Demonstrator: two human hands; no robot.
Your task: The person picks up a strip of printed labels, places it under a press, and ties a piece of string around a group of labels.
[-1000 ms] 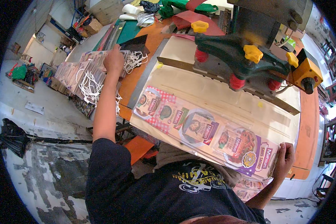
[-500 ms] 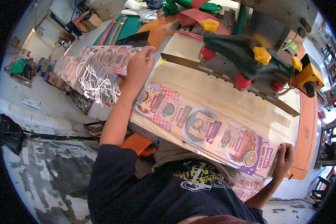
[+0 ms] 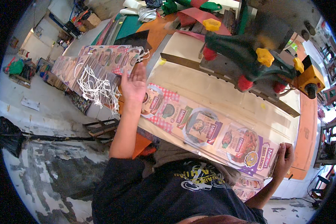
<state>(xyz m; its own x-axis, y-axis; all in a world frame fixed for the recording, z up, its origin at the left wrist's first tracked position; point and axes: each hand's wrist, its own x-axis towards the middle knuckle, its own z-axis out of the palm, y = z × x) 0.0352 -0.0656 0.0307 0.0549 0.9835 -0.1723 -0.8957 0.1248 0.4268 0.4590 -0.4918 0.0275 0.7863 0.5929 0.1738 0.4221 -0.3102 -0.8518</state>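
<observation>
Now the left hand reaches forward with its fingers spread wide and flat, its fingertips touching the near end of a printed paper bag that lies on top of a fanned row of similar bags. White cord handles spill in a loose tangle from that row, just to the left of the wrist. Whether the hand is pinching the top bag or only pressing on it cannot be told.

The right hand is curled closed on the right end of a long printed sheet, a strip of food pictures in red check, white and purple that runs across the near edge of the cream desk. The left end of this sheet lies under the left hand's palm and wrist, so the sheet spans between the two hands. More printed sheets show just below the right end, partly hidden by the person's dark shirt.

Beyond the sheet a green machine with yellow and red knobs stands on a long wooden bar across the desk. A yellow box sits at its right end. An orange board edges the desk on the right. Farther back lie green and red cloth pieces and a white rag.
</observation>
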